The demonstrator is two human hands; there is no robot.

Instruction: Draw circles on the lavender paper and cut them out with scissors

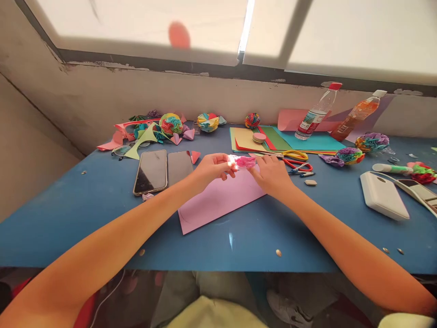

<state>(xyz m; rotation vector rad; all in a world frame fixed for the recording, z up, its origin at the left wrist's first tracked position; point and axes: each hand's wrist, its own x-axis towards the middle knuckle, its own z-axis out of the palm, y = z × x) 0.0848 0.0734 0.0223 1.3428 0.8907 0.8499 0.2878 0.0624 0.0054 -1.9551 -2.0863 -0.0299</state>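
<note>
L hand [212, 169] & R hand [273, 174] pinched on pink crinkled piece [245, 161], over lilac sheet [211, 207]

Blue table [85, 218] spans the full width, far edge nr the wall [164, 93]. Approx. centre, the lilac sheet lies at a slant, part hidden by the hands. Far side, a bit R: stack of coloured sheets [290, 136] (cream, red, green, blue), w/ red-capped bottle [312, 120] at its R part & white-capped bottle [360, 116] of orange drink just R of that.

Next down, the hands. L hand: thumb & fingertips clamped on the piece's L end. R hand: palm down, thumb & fingers closed on its R end. Strong glare on the piece's L part, so detail there is lost.

L of the L hand: phone [150, 172] lying flat, 2nd dark-screened device [178, 165] beside it. Well to the R: white power bank [384, 196]. Multicol. paper pompom [171, 124] far L, another [372, 142] far R. Red-handled scissors [300, 167] just R of the R hand.

Smallest: pink piece (btwn the hands), macaron-shaped item [259, 138] on the stack, white eraser [310, 182] nr the scissors.
</note>
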